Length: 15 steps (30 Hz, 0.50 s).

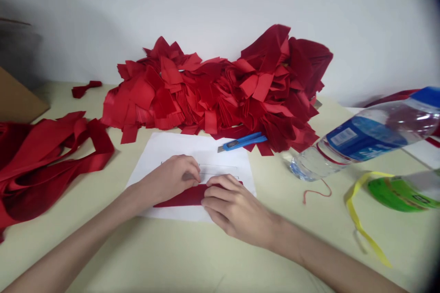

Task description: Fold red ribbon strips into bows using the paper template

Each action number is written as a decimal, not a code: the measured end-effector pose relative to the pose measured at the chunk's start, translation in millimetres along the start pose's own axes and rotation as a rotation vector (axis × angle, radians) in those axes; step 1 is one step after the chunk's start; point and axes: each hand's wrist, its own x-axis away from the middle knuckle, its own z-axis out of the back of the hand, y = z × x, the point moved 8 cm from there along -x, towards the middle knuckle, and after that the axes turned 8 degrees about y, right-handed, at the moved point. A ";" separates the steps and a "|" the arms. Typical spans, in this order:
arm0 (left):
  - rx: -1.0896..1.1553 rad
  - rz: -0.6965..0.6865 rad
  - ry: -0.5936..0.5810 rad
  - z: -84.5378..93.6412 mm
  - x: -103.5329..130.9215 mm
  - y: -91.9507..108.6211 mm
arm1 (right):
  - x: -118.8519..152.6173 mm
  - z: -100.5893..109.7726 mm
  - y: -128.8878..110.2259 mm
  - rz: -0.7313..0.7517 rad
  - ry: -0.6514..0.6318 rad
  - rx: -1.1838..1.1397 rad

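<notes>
A dark red velvety ribbon strip (182,197) lies lengthwise across a white paper sheet (144,158) with thin ruled lines drawn on it. My left hand (177,175) comes over the strip from the left, its fingers curled and closed with the tips at the strip's upper edge. At the strip's right part, my right hand (232,201) has its bent fingers closed over the fabric; the fingertips are partly hidden. Just beyond both hands, a blue utility knife (242,142) rests on the paper's far edge, blade tip showing.
Behind the paper rises a large heap of cut red ribbon pieces (206,96). Long red ribbon (68,165) lies in loops at left, near a cardboard box (17,96). On the right are a tilted water bottle (357,137), a green-labelled bottle (398,192) and a yellow strip (360,224).
</notes>
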 end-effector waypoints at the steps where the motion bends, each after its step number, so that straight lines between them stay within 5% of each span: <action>1: -0.024 0.016 -0.004 -2.3 -0.9 0.3 | 0.5 -0.3 0.0 -0.001 -0.003 0.005; 10: -0.064 0.092 -0.067 -14.0 -5.4 -1.8 | 0.9 -2.5 -1.3 -0.011 -0.044 -0.002; 15: -0.049 0.115 -0.109 -16.3 -13.4 -8.7 | 0.6 50.6 39.6 -0.199 0.192 -0.139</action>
